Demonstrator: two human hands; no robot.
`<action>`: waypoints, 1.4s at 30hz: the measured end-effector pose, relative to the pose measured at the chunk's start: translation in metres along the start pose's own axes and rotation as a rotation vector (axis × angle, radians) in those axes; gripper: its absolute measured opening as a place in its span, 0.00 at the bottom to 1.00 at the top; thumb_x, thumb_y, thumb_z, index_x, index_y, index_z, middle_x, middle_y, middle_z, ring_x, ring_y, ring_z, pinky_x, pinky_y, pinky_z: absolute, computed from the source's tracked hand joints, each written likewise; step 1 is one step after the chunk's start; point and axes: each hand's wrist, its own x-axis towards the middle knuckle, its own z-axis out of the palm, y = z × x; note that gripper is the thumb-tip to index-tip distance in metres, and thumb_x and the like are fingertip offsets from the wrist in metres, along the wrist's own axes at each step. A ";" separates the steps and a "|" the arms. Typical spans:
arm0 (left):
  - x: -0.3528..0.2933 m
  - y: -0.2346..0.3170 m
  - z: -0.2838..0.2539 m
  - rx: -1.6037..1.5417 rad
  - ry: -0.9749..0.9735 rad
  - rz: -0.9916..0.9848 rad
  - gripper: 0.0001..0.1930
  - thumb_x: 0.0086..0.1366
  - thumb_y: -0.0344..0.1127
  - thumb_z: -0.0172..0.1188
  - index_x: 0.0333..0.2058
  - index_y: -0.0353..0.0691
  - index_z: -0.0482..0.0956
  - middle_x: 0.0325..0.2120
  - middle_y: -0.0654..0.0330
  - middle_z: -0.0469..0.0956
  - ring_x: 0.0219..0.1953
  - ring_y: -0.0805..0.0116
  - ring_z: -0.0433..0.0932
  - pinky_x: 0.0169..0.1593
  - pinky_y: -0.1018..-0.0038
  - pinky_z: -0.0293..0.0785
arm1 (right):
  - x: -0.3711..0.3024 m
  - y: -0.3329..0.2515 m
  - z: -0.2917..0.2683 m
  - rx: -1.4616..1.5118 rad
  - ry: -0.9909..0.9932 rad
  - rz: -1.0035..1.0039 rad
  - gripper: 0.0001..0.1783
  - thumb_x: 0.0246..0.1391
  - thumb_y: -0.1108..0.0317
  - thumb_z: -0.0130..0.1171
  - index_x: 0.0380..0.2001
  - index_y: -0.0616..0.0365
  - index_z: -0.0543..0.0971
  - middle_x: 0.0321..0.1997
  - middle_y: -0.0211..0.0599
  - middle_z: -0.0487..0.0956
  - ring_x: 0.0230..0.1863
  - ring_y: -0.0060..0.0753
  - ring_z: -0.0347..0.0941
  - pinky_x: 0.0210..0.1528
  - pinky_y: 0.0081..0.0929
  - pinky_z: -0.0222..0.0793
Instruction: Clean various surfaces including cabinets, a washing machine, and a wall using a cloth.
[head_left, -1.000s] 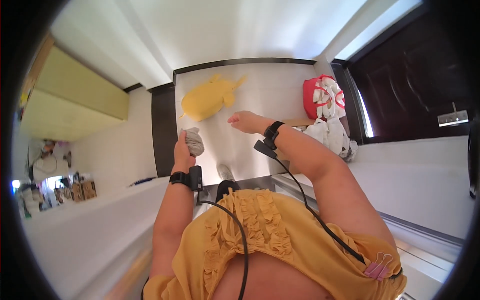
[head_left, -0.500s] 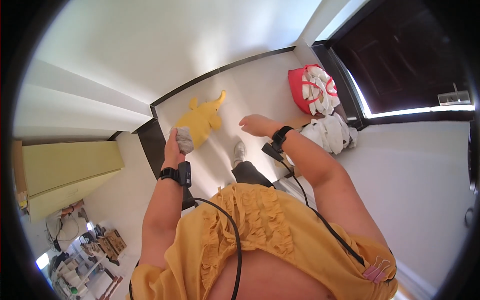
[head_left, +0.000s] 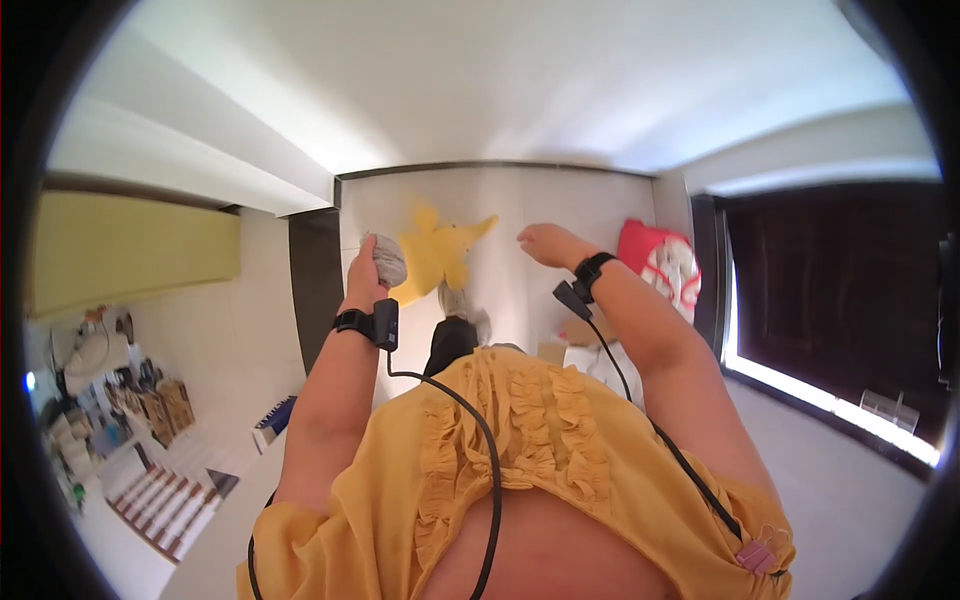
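My left hand (head_left: pixel 367 272) is closed around a bunched grey cloth (head_left: pixel 385 260), whose exact kind I cannot make out. Beyond it on the floor lies a yellow elephant-shaped thing (head_left: pixel 432 250) with a raised trunk; the hand and cloth cover part of its near left side. My right hand (head_left: pixel 552 245) hovers above the floor between the elephant and the red bag (head_left: pixel 640 240). Its fingers are loosely curled, and nothing shows in them. Black straps with small cabled devices sit on both wrists.
Pale stuff fills the red bag near the dark door (head_left: pixel 830 300). A cardboard box (head_left: pixel 552 352) and white material lie partly hidden under my right forearm. A yellow-green cabinet (head_left: pixel 140 245) hangs at left, above a cluttered area. A wall (head_left: pixel 500 90) closes the far side.
My view has turned right, so the door and red bag sit lower in it. I have stepped nearer the yellow elephant. The left hand keeps its hold on the grey cloth.
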 end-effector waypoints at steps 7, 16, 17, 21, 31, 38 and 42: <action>0.012 0.028 0.001 -0.160 0.225 0.119 0.20 0.66 0.46 0.59 0.45 0.33 0.77 0.39 0.55 0.80 0.40 0.62 0.81 0.41 0.66 0.78 | 0.086 -0.016 -0.040 -0.124 -0.170 -0.177 0.17 0.57 0.60 0.51 0.43 0.57 0.82 0.42 0.51 0.82 0.46 0.54 0.77 0.51 0.43 0.71; 0.023 0.012 -0.024 -0.442 0.573 0.291 0.27 0.61 0.49 0.64 0.51 0.35 0.70 0.39 0.55 0.79 0.39 0.61 0.80 0.39 0.64 0.77 | 0.211 -0.029 -0.058 -0.400 -0.552 -0.499 0.17 0.57 0.61 0.51 0.44 0.57 0.81 0.45 0.49 0.81 0.49 0.54 0.76 0.53 0.43 0.70; 0.022 0.004 -0.019 -0.490 0.623 0.284 0.28 0.61 0.49 0.65 0.52 0.35 0.70 0.40 0.54 0.79 0.40 0.61 0.80 0.40 0.64 0.77 | 0.222 -0.024 -0.058 -0.452 -0.577 -0.520 0.17 0.57 0.62 0.51 0.43 0.58 0.81 0.45 0.50 0.82 0.48 0.54 0.76 0.52 0.44 0.71; 0.000 -0.037 -0.014 -0.695 0.866 0.301 0.22 0.66 0.51 0.58 0.47 0.37 0.77 0.40 0.59 0.81 0.41 0.65 0.81 0.42 0.66 0.78 | 0.269 -0.041 -0.055 -0.652 -0.811 -0.665 0.15 0.56 0.62 0.52 0.39 0.58 0.81 0.40 0.54 0.81 0.45 0.58 0.77 0.48 0.47 0.72; -0.059 -0.243 -0.031 -1.179 1.000 0.277 0.23 0.66 0.50 0.59 0.50 0.36 0.76 0.44 0.57 0.79 0.44 0.61 0.80 0.44 0.63 0.78 | 0.281 -0.011 0.063 -0.733 -0.927 -0.778 0.13 0.56 0.62 0.51 0.33 0.59 0.80 0.33 0.53 0.81 0.39 0.59 0.77 0.44 0.51 0.72; -0.049 -0.343 -0.025 -1.428 1.049 0.258 0.23 0.69 0.53 0.55 0.53 0.42 0.74 0.51 0.61 0.76 0.52 0.65 0.75 0.54 0.64 0.73 | 0.319 0.026 0.162 -1.097 -1.156 -0.797 0.13 0.55 0.64 0.49 0.33 0.58 0.81 0.37 0.51 0.82 0.41 0.55 0.77 0.47 0.47 0.72; -0.013 -0.360 -0.019 -1.536 1.096 0.283 0.22 0.70 0.53 0.53 0.53 0.43 0.74 0.50 0.61 0.76 0.51 0.66 0.75 0.54 0.66 0.73 | 0.359 0.061 0.200 -1.236 -1.130 -0.688 0.15 0.56 0.65 0.48 0.40 0.58 0.82 0.42 0.52 0.81 0.46 0.55 0.77 0.51 0.45 0.72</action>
